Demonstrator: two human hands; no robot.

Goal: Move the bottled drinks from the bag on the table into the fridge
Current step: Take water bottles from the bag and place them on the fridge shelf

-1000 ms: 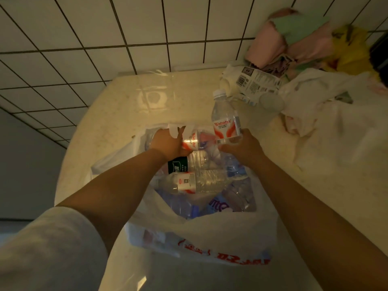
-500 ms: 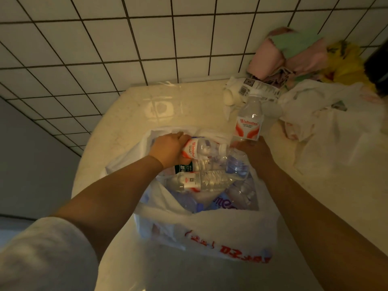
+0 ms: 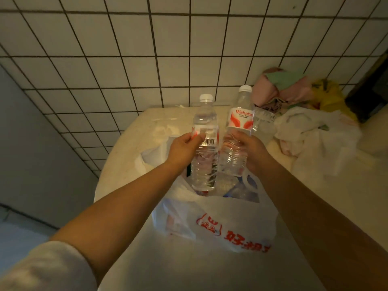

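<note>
Two bare forearms enter from the bottom edge, both uncovered from wrist to above the elbow. Left hand and right hand both bare: no rings, watch, bracelets or gloves visible. Left arm ends in a short white sleeve, seen nearest the lower left corner; soft, slightly wrinkled fabric, plain, no print or logo visible, hem loose around the upper arm. Right arm shows no sleeve anywhere in view, bare to the frame edge. Dim warm lighting, so fine detail on nails is not readable. Rest of the body out of view.
</note>
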